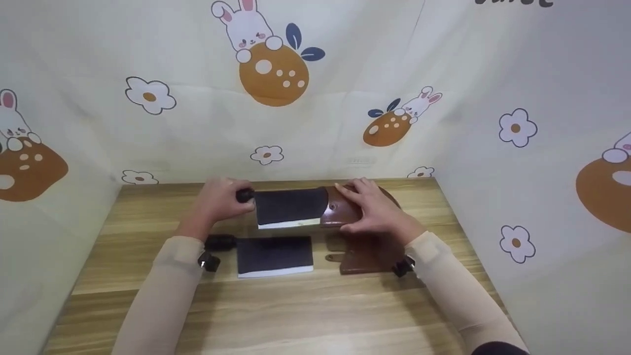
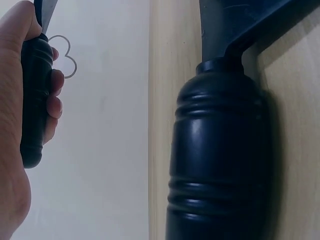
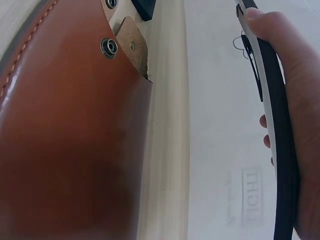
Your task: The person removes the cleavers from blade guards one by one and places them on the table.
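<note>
My left hand [image 1: 219,202] grips the black ridged handle [image 2: 34,100] of a cleaver [image 1: 291,207] with a dark blade and pale cutting edge. The far end of that blade sits inside a brown leather sheath [image 1: 340,215]. My right hand [image 1: 372,207] holds this sheath from above, thumb on one side and fingers on the other, as the right wrist view shows edge-on. Closer to me, a second cleaver [image 1: 274,254] lies on the table, its black handle [image 2: 215,165] large in the left wrist view. Right of it rests a second brown sheath [image 1: 365,259].
The wooden table [image 1: 296,315] carries everything. Light cloth walls [image 1: 335,133] with rabbit and flower prints stand behind it and at both sides. On the second sheath, a small strap [image 1: 333,257] points toward the lying cleaver; metal snaps [image 3: 109,48] show on the leather.
</note>
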Demonstrator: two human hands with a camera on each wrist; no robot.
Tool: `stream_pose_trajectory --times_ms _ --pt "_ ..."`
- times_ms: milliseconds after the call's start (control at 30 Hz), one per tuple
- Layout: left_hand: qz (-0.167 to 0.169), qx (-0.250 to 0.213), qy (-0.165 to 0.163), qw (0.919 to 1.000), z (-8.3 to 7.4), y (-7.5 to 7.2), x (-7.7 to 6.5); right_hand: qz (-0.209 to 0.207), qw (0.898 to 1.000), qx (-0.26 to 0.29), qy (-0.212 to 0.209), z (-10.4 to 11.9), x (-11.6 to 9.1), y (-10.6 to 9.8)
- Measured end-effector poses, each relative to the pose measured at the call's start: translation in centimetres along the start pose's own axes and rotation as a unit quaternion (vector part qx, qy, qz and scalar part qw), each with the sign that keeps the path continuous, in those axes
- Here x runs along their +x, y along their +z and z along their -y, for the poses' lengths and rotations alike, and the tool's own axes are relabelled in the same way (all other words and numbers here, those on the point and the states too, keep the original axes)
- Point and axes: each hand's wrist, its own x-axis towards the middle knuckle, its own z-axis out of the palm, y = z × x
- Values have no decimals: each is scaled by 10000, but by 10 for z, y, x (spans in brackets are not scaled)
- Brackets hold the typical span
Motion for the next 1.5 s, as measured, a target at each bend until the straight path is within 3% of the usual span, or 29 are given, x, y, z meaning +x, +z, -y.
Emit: stream_pose_trajectory --times_ms 367,600,1333,1500 --pt "90 71 -169 9998 0 -4 -2 -94 9999 57 -22 -5 -3 1" --pt "19 66 -160 9998 1 -4 -4 -56 10000 -62 -51 -5 -3 3" --pt "232 29 -150 9996 1 -6 -7 -60 9999 -84 17 -7 -11 -1" --pt "61 20 -104 9999 2 -6 -7 -67 9999 -55 78 -7 -11 -2"
